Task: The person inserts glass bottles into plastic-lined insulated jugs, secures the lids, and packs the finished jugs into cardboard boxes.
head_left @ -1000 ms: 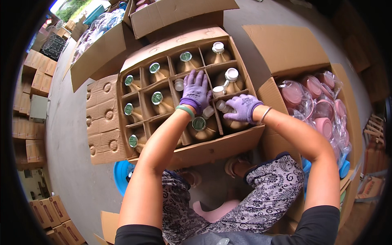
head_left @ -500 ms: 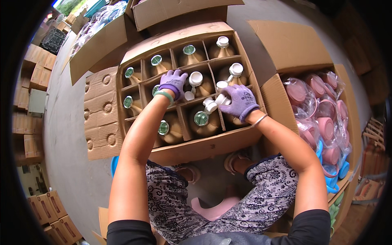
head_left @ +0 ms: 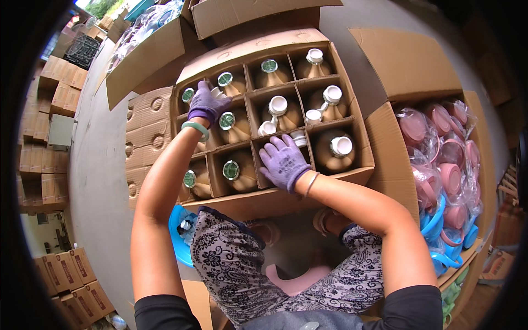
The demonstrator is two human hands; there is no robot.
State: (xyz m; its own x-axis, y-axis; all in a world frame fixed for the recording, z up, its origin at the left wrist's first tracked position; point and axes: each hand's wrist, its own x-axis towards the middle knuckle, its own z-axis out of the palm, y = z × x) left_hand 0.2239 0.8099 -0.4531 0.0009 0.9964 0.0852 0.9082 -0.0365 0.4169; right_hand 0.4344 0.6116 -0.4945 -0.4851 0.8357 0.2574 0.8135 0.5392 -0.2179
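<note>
A cardboard box (head_left: 275, 199) with dividers stands before me, each visible compartment holding a golden-brown bottle (head_left: 333, 157). Several bottles on the left and at the back have green seals (head_left: 231, 170) on their mouths. Others, toward the right, wear white caps (head_left: 278, 105), some with a tethered lid hanging off. My left hand (head_left: 208, 104), purple-gloved, is closed round a white cap (head_left: 219, 94) above the left compartments. My right hand (head_left: 286, 162), also gloved, curls over the bottle top in the front row, a white lid (head_left: 298, 138) poking out past its fingers; the bottle's mouth is hidden.
At the right, an open carton (head_left: 382, 137) holds pink and blue plastic items (head_left: 451, 179) in clear bags. A blue basin (head_left: 180, 247) with small pieces sits by my left knee. More open cartons (head_left: 258, 16) lie behind, and boxes (head_left: 69, 269) are stacked far left.
My left hand has moved left and away, now with a white cap. My right hand has shifted left onto the green-sealed front bottle. The view has turned slightly.
</note>
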